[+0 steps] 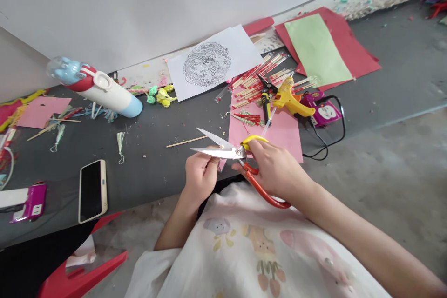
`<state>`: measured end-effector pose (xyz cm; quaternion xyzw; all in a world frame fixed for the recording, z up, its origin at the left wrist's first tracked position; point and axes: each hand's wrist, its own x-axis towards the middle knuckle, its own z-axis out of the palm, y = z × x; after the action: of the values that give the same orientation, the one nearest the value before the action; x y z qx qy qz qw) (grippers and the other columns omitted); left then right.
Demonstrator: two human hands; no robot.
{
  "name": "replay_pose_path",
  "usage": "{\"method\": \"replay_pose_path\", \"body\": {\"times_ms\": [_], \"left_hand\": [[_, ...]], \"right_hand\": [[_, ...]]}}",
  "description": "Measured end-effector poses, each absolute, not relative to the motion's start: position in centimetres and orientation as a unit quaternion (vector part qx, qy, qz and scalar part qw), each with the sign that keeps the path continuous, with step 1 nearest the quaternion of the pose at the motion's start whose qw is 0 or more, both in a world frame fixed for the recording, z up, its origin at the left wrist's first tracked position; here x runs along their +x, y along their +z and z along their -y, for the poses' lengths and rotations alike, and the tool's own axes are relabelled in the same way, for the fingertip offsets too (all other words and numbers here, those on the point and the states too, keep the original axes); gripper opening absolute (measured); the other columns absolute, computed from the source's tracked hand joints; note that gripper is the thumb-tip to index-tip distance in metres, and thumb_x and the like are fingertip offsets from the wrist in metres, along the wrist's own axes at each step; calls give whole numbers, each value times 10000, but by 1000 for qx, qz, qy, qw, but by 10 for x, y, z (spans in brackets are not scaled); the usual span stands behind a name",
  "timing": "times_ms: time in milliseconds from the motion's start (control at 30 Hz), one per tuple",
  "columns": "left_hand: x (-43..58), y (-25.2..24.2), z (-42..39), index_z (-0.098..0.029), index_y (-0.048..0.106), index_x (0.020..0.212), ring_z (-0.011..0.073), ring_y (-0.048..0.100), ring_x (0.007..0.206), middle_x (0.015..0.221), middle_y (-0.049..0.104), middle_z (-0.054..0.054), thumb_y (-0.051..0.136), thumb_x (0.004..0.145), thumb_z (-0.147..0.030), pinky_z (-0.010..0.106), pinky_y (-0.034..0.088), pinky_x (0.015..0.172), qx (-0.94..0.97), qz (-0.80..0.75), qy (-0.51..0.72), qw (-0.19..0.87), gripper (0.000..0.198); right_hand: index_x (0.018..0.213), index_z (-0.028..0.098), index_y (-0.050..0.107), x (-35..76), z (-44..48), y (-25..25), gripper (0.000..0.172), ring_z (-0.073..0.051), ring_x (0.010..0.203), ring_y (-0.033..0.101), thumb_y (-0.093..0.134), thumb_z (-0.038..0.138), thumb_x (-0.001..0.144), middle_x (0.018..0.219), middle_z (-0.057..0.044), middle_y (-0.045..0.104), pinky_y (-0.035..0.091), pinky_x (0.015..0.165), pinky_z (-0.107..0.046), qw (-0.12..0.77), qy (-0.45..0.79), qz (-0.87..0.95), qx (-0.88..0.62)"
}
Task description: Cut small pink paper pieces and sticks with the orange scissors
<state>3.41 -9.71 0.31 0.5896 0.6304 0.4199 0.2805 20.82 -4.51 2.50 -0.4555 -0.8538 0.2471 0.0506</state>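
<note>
In the head view my right hand (275,165) is wrapped round the handles of a pair of scissors (225,152), one handle yellow and one red-orange. The blades are spread apart and point left, above the table's near edge. My left hand (201,174) is closed just below the blades, fingertips pinched together. A tiny pale piece shows between the blades near the pivot; what my left fingers hold is mostly hidden. Behind the blades lies a thin wooden stick (185,141). Beyond my right hand is a pink paper sheet (282,142), bearing a red-and-pale tassel (247,118).
A yellow glue gun (288,98), cutting pliers (266,102) and several red-wrapped sticks (251,81) lie ahead. Behind them are a dragon print (207,65) and green paper (317,49). A bottle (108,91) and a phone (92,191) are on the left.
</note>
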Motion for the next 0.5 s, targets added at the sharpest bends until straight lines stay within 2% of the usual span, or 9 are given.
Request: {"method": "replay_pose_path", "body": {"times_ms": [133,300,433,500], "left_hand": [[33,-1,95,-158,488,560,63,409,478,504,471,-32,454,898,-293,205,306,499,564,-620,440,322,366],[30,-6,92,-151,537,579,57,366,443,488,444,-31,512,866,-315,208,278,454,514,-592,470,406,331],[30,-13,92,-145,581,642,38,308,401,495,448,-29,547,844,-375,200,208,393,442,-529,513,512,308],[29,-16,93,-141,578,636,32,306,401,507,460,-23,560,836,-378,196,196,388,423,-512,526,531,311]], "right_hand": [[922,168,489,210,45,24,383,-261,830,587,425,542,863,894,-108,613,444,672,-350,42,248,856,-453],[1001,147,474,210,43,18,485,-292,944,554,487,593,811,951,-134,576,445,786,-390,80,250,868,-422],[976,138,462,209,43,14,493,-284,941,534,510,595,797,955,-142,556,441,810,-394,87,270,877,-388],[954,142,459,209,43,14,474,-278,930,531,516,586,798,950,-141,556,442,806,-391,89,274,878,-381]]}}
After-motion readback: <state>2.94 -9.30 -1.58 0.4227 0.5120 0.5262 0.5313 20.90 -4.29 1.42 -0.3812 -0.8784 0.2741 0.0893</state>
